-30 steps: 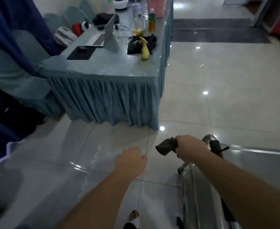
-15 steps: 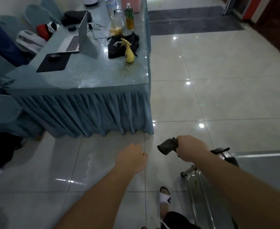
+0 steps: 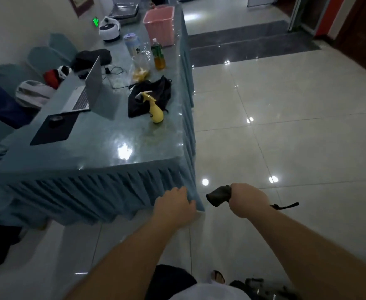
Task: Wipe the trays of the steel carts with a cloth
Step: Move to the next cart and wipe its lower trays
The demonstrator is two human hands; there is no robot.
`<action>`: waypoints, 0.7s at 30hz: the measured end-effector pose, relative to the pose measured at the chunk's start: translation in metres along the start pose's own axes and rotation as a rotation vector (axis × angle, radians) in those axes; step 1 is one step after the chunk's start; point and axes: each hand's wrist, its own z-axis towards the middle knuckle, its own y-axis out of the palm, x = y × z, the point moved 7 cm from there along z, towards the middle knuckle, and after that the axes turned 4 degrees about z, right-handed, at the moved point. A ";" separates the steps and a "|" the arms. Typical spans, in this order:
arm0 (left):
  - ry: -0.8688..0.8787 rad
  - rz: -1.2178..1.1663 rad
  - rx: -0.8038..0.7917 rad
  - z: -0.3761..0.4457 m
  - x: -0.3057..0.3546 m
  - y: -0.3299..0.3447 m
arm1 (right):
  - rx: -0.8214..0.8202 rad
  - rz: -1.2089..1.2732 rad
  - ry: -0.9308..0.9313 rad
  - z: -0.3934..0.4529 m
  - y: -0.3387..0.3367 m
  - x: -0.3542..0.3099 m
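The dark cloth [image 3: 218, 197] was gripped in the right hand [image 3: 248, 200], fingers curled round it in a fist, one bunched end sticking out to the left. A thin dark strap [image 3: 284, 205] showed behind that wrist; what it belonged to could not be told.

The left hand [image 3: 174, 205] was held loosely curled with nothing in it, just in front of the skirted corner of the table [image 3: 121, 148]. Contact with the skirt could not be confirmed.

No steel cart or tray was in view at this moment. A small patch of metal and dark parts was seen at the bottom right edge, too cut off to be identified. So no wiping was under way; the cloth was judged to be carried balled up simply so that it was kept off the floor while walking.

A yellow spray bottle [image 3: 155, 110] was lying against a black bag [image 3: 149, 96] near the table's right edge, within easy reach of a person standing at the corner. Judgement: it was probably being approached, to wet the cloth, with the free left hand kept empty for that pickup. This was not confirmed by anything seen.

Also on the table: an open laptop [image 3: 91, 85], a mouse pad [image 3: 54, 131], a drink bottle [image 3: 158, 55], a pink bin [image 3: 160, 24].

Risk noted: glossy tiled floor [image 3: 285, 126], sandals worn.
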 end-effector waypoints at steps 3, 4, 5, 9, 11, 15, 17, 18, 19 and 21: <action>0.047 -0.034 -0.068 0.051 0.030 -0.013 | 0.026 0.062 0.052 0.029 -0.024 0.029; 0.069 -0.035 -0.085 0.070 0.042 -0.018 | 0.034 0.082 0.074 0.039 -0.032 0.041; 0.096 -0.031 -0.092 0.089 0.055 -0.023 | 0.041 0.103 0.099 0.049 -0.040 0.054; 0.230 -0.015 -0.138 0.166 0.113 -0.029 | 0.019 0.175 0.242 0.089 -0.058 0.110; 0.318 0.025 -0.157 0.207 0.147 -0.030 | 0.032 0.219 0.321 0.110 -0.067 0.139; 0.501 0.134 -0.199 0.284 0.215 -0.039 | 0.041 0.320 0.485 0.143 -0.088 0.192; 0.582 0.196 -0.215 0.313 0.250 -0.045 | 0.046 0.373 0.575 0.149 -0.098 0.217; 0.622 0.225 -0.219 0.326 0.268 -0.048 | 0.065 0.401 0.611 0.152 -0.103 0.229; 0.669 0.256 -0.222 0.337 0.287 -0.049 | 0.084 0.433 0.644 0.153 -0.107 0.241; 0.756 0.335 -0.235 0.350 0.324 -0.051 | 0.091 0.483 0.716 0.147 -0.112 0.261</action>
